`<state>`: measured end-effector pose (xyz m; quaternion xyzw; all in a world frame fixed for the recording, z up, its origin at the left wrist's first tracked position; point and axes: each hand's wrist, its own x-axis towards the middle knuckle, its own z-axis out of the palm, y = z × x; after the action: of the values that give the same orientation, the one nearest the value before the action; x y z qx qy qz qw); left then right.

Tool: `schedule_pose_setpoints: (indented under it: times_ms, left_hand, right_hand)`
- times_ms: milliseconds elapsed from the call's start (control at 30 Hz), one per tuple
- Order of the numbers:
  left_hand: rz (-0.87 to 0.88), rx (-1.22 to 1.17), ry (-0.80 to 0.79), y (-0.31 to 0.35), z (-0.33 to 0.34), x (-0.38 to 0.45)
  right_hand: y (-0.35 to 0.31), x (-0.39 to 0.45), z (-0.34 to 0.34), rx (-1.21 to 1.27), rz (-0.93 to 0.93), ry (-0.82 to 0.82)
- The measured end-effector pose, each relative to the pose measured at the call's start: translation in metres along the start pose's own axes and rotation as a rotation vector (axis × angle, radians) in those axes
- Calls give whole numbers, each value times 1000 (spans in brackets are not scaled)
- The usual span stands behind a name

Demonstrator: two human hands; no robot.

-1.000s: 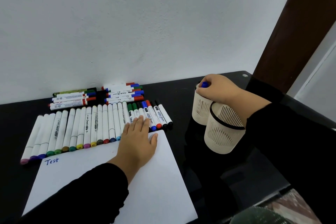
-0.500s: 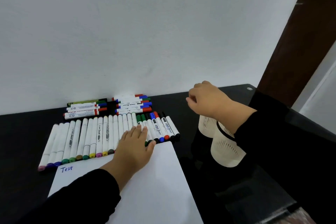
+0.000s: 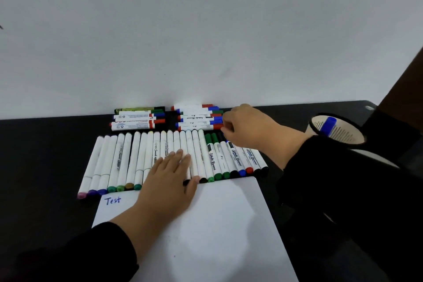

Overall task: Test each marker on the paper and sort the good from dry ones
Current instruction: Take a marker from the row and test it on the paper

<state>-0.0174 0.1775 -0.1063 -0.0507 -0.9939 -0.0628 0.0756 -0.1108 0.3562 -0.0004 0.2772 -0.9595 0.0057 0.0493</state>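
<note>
A person's right hand [image 3: 249, 130], fingers curled, reaches the far ends of the whiteboard markers [image 3: 231, 158] at the row's right; whether it grips one cannot be told. The left hand [image 3: 171, 181] lies flat, pinning the paper [image 3: 217, 224] marked "Test". One blue marker [image 3: 327, 126] sits in the cup [image 3: 343, 135] at right. Next pick seems underway: lift clear of tight-packed neighbours; open room lies on the paper, near.

I read this as a home or office desk corner: a black counter [image 3: 45, 144] against a bare white wall [image 3: 206, 30] at 12 o'clock, dark wooden door frame [image 3: 407, 80] at 2 o'clock.
</note>
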Motion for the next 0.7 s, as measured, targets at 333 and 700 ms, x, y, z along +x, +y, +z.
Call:
schedule_pose_setpoints:
  times_ms: [333, 700]
  left_hand:
    - [-3, -55, 49, -8, 13, -1]
    - [11, -47, 67, -9, 16, 0]
  right_hand:
    - [-3, 72, 57, -56, -32, -62]
    - [-9, 104, 63, -149, -27, -82]
